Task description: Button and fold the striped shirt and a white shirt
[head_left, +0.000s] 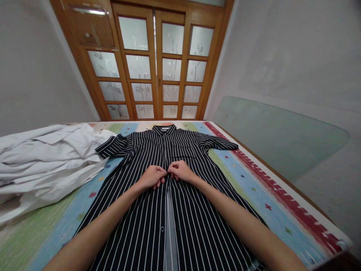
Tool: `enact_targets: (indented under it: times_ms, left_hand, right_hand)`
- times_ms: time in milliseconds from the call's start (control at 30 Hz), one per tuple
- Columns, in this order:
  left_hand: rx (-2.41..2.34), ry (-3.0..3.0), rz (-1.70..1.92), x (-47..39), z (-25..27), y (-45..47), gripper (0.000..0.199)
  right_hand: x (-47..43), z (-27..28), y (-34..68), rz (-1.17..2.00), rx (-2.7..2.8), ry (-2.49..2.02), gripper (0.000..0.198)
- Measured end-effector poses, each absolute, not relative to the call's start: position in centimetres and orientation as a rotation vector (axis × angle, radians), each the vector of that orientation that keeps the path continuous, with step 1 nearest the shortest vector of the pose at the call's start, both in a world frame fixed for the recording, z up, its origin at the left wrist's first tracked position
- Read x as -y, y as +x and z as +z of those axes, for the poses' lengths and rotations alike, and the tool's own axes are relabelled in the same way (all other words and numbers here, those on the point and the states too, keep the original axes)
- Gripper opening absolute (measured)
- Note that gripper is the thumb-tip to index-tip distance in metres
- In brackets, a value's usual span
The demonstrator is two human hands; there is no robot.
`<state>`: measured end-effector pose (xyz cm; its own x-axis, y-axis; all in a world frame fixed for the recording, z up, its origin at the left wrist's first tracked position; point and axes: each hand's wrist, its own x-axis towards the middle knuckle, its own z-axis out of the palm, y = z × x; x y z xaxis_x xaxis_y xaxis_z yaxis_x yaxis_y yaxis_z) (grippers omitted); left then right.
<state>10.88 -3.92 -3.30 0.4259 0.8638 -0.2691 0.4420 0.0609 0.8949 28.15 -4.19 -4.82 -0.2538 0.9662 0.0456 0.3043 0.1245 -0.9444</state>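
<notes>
The lower end of the striped shirt point(152, 210) runs out of view toward the near edge of the table point(282, 184), and whether a button sits between the fingertips is too small to make out. Both forearms reach in from the near edge and slant together over the shirt, hiding parts of its sides. The left hand point(153, 177) and right hand point(182, 171) meet at the front opening, wrists bent inward, thumbs and forefingers pinching the fabric, the other fingers curled. The shirt lies face up along the middle of the table, its black cloth thinly lined in white, its pointed collar point(164, 129) by the far edge and its short sleeves spread. Below the hands, a round button point(162, 229) shows beside a plain grey strip. Toward the left edge, a white cloth point(56, 158) lies in soft, crumpled folds, partly cut off, over a colour-banded cover point(239, 169).
</notes>
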Motion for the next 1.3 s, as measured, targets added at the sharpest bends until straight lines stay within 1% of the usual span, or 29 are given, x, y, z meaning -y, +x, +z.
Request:
enact_targets:
  times_ms: [267, 767, 1000, 1200, 1300]
  left_hand:
    - [-1.125, 1.702, 0.671, 3.9, -5.2, 10.7, 0.013]
    - [-1.199, 1.712, 0.729, 5.2, -4.7, 10.9, 0.022]
    - [-1.25, 1.606, 0.821, 5.4, -5.0, 11.1, 0.018]
    - [-1.222, 1.574, 0.866, 5.1, -5.4, 11.1, 0.012]
    - [-1.191, 1.563, 0.837, 4.9, -5.4, 11.1, 0.018]
  right_hand:
    - [3.8, -5.3, 28.7, 1.247, 1.684, -1.205, 0.013]
    - [3.8, -5.1, 29.0, 1.3, 1.718, -1.19, 0.014]
    - [3.8, -5.5, 29.1, 1.274, 1.758, -1.163, 0.01]
    - [3.9, -5.7, 29.2, 1.297, 1.736, -1.13, 0.025]
    - [4.0, -5.6, 29.2, 1.297, 1.728, -1.13, 0.023]
